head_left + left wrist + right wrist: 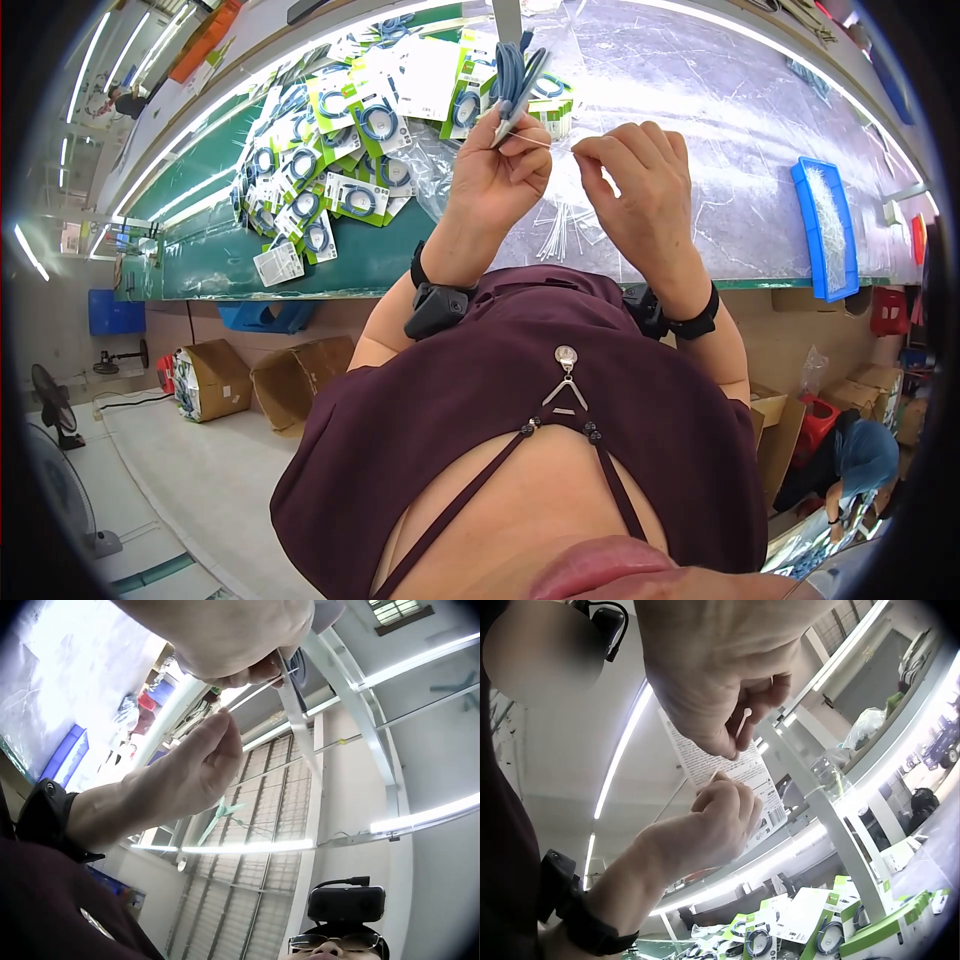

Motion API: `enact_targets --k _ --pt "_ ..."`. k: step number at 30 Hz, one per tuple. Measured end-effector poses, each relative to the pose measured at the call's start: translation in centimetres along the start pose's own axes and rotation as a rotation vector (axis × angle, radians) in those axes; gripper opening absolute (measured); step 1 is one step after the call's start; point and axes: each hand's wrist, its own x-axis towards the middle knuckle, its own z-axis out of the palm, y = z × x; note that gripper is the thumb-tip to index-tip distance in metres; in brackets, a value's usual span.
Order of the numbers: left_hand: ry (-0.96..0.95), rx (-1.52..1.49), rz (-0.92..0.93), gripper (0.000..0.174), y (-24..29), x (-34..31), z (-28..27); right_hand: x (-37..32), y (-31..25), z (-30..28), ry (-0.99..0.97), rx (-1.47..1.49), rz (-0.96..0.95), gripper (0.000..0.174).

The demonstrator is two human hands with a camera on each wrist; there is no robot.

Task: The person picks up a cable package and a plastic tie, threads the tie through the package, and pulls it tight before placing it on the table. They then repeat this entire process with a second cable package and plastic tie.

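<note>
My left hand (500,175) is raised over the table, gripping a coiled blue-grey cable (512,78) together with its packaging card. From the right wrist view, the card (694,754) shows a printed white back, partly covered by both hands. A thin white cable tie (255,694) runs at the card between the two hands. Thumb and fingertips of my right hand (640,180) pinch the tie; its small head (747,712) pokes out by those fingers in the right wrist view. The right hand is just to the right of the left one.
A heap of carded cables (340,150) covers the green left part of the table. Loose white cable ties (565,232) lie below the hands. To the right is a blue tray (825,230) of ties. Cardboard boxes (215,380) stand on the floor; another person (865,455) is at right.
</note>
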Motion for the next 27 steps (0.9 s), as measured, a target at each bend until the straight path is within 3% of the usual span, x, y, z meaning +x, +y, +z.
enact_targets --k 5,7,16,21,24,25,27 --pt "0.103 0.258 0.181 0.023 -1.9 0.4 0.1 -0.5 0.2 2.1 -0.012 0.07 0.057 0.013" --pt "0.179 0.465 0.253 0.021 -2.4 1.0 -0.4 -1.2 1.0 3.6 0.033 0.202 0.2 0.013" --pt "0.257 0.66 0.334 0.023 -1.4 1.2 -2.9 -4.5 3.7 6.6 0.086 0.554 0.406 0.015" --pt "0.23 0.786 0.469 0.025 -0.8 1.6 -3.6 -5.4 3.6 5.7 -0.015 0.223 0.325 0.017" --pt "0.246 0.865 0.58 0.026 -0.3 1.9 -4.4 -5.9 2.2 2.8 -0.414 0.218 0.441 0.026" --pt "0.219 0.891 0.611 0.027 -0.3 1.9 -4.4 -4.9 1.8 2.5 -0.416 0.214 0.447 0.026" --pt "0.168 0.945 0.658 0.028 -0.6 1.9 -4.7 -2.0 0.2 2.0 -0.268 0.105 0.135 0.032"
